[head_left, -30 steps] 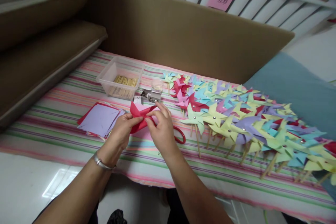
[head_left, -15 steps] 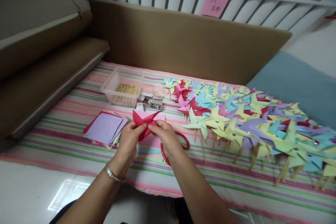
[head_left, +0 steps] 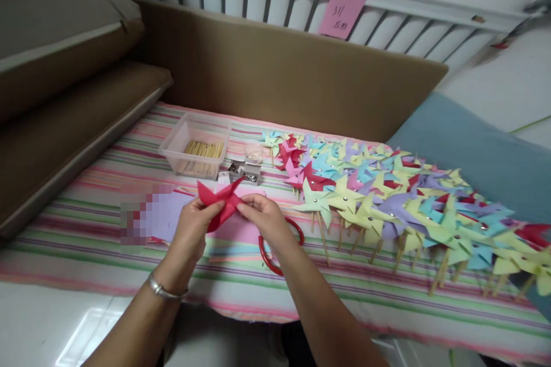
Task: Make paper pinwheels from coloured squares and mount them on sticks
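Note:
Between my two hands is a red paper pinwheel (head_left: 220, 198) with its points folded in toward the middle. My left hand (head_left: 191, 229) pinches it at the centre, thumb on top. At its right edge, the thumb and fingers of my right hand (head_left: 264, 219) close on the paper; what lies under these fingertips is hidden. Below the hands a pink paper sheet (head_left: 245, 229) lies on the striped cloth. Red-handled scissors (head_left: 272, 268) lie partly under my right forearm. A stack of purple and other coloured paper squares (head_left: 166, 215) is left of my left hand, partly blurred out.
Behind the hands stand a clear plastic box (head_left: 172, 152) of wooden sticks, a small box of metal pins (head_left: 251, 176) and a round clear container (head_left: 253, 153). Many finished pinwheels (head_left: 370, 218) fill the right side. A brown board (head_left: 275, 69) rises at the back; cushions (head_left: 81, 92) stand left.
The red pinwheel has turned and its points now stand out more. My hands have spread slightly, the right fingers shifting to its right edge. The view has swung a little to the right.

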`<state>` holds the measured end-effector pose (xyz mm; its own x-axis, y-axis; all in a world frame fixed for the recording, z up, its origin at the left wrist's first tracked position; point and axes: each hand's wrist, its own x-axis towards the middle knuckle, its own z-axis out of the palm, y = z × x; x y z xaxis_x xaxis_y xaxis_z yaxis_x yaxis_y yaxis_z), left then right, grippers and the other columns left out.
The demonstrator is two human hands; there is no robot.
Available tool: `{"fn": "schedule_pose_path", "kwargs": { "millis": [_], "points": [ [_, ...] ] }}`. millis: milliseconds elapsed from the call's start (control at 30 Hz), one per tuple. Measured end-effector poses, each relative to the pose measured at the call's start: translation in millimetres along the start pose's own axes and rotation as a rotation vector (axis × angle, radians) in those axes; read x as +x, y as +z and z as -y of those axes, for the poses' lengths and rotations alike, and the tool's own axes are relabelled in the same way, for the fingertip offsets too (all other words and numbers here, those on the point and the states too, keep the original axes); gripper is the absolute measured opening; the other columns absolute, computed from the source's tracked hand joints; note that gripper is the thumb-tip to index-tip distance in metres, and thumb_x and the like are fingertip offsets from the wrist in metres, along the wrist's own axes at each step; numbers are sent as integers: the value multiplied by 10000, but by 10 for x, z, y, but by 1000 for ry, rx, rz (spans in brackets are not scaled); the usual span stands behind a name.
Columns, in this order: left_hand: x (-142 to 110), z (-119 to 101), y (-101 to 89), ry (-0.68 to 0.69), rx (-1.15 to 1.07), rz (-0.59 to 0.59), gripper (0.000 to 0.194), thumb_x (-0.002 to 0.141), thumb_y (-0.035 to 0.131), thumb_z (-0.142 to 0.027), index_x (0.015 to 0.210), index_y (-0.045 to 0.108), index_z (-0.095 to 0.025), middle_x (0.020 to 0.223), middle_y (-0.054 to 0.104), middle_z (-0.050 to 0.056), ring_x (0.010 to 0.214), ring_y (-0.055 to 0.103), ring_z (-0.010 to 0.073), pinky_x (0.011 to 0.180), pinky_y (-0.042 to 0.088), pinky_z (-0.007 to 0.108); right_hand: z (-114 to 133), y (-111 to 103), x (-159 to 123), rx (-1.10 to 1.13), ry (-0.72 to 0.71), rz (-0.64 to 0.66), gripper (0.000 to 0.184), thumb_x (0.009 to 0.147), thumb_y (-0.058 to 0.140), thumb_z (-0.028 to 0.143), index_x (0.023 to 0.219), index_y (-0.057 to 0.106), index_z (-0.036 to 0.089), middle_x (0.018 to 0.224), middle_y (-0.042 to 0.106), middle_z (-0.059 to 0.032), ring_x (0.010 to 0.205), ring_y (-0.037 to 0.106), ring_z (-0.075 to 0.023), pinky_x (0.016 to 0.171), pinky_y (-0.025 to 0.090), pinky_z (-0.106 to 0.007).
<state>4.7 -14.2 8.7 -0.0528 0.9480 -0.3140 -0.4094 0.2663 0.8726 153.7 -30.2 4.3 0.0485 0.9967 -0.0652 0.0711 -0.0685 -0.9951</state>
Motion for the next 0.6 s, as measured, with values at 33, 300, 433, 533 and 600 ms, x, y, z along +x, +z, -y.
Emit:
{"fn": "schedule_pose_path", "kwargs": {
  "millis": [33,300,433,533,600],
  "points": [
    [25,-58,-44,6,-36,-27,268,481,814,-207,684,665,-115,603,678,35,536,605,144,545,477,237,-9,-53,37,-86,-26,-47,255,739,613,359,909,659,174,851,700,-43,763,635,-174,708,478,-286],
    [175,-383,-348,78,-287,-97,249,469,786,-130,634,600,-147,565,642,-29,519,577,111,530,480,207,-4,-270,788,-947,-40,-143,220,808,497,156,759,711,167,856,727,-79,843,653,-219,743,460,-311],
    [226,-415,-426,58,-334,-120,272,476,787,-116,521,522,-160,471,575,-51,469,534,84,504,463,176,93,-49,1149,-1195,91,-67,158,814,554,131,787,708,115,913,710,-152,924,647,-261,767,471,-334],
    [230,-432,-465,10,-332,-117,271,492,782,-116,522,518,-166,470,571,-54,460,537,90,483,462,179,127,119,1299,-1321,189,-23,194,873,583,247,991,655,111,1045,662,-126,969,627,-229,813,501,-370],
    [220,-437,-486,-12,-314,-115,251,494,777,-114,540,536,-167,464,565,-55,449,537,94,469,462,180,130,194,1356,-1368,239,1,280,898,564,316,1112,590,136,1121,614,-91,978,612,-202,831,516,-397]
  ]
}}
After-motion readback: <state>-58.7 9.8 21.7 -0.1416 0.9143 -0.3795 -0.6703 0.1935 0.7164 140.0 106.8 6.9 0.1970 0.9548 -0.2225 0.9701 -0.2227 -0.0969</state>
